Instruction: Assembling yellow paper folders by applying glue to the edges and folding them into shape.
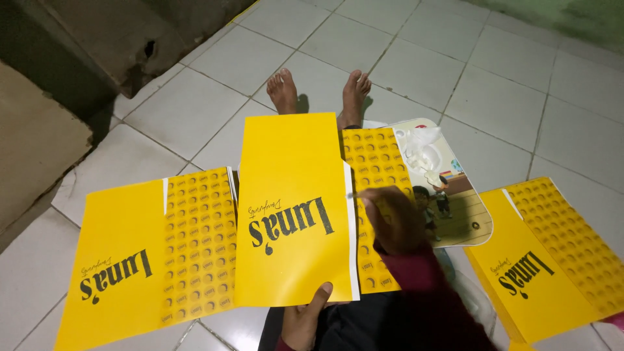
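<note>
The right hand point(393, 221) has its fingers curled together over the right border of the middle yellow sheet point(292, 208), and a thin pale stick-like tip pokes out to the left of the fingertips, lying against the sheet's white strip point(351, 221); whether the fingers actually pinch it is blurred, so that cannot be told for sure. The wrist comes in from below and right, in a dark red sleeve point(422, 286), the back of the hand turned up toward the camera. The left hand point(305, 318) sits below those fingers, at the sheet's bottom edge, thumb laid on top of the paper and the other fingers hidden beneath, clamping the sheet and keeping it flat over the lap. The sheet is smooth, glossy paper, plain yellow with large dark lettering on its left part and a pattern of small round marks right of the white strip. Just beyond the right fingers lies an illustrated card point(455, 195) with rounded corners and a crumpled clear plastic scrap point(419, 153) on it. Farther left a second yellow sheet point(149, 253) lies flat on the white tiled floor point(507, 65), and farther right a third yellow sheet point(546, 253) lies slanted. Two bare feet point(318, 91) rest past the top edge.
</note>
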